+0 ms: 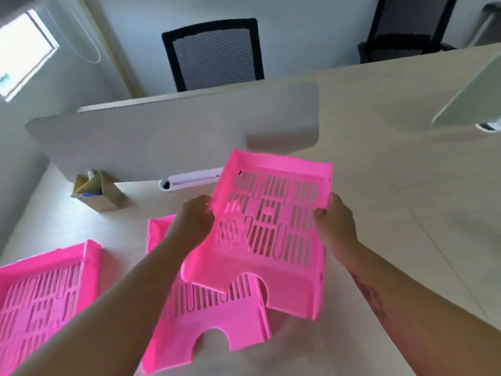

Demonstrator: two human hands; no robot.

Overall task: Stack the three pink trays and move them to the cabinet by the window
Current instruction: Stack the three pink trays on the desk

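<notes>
Three pink slotted trays are in view. I hold one pink tray (pixel 273 226) lifted above the desk, tilted, with my left hand (pixel 195 221) gripping its left wall and my right hand (pixel 336 223) gripping its right wall. A second pink tray (pixel 206 318) lies flat on the desk right below it, partly covered by the lifted tray and my left forearm. The third pink tray (pixel 40 297) lies on the desk at the far left, cut off by the frame edge.
A pale wooden desk (pixel 393 213) carries a grey divider panel (pixel 173 139) behind the trays. A cardboard pen holder (pixel 100 194) stands at the panel's left foot. A black mesh chair (pixel 214 52) sits beyond it. A window (pixel 24 52) is at upper left.
</notes>
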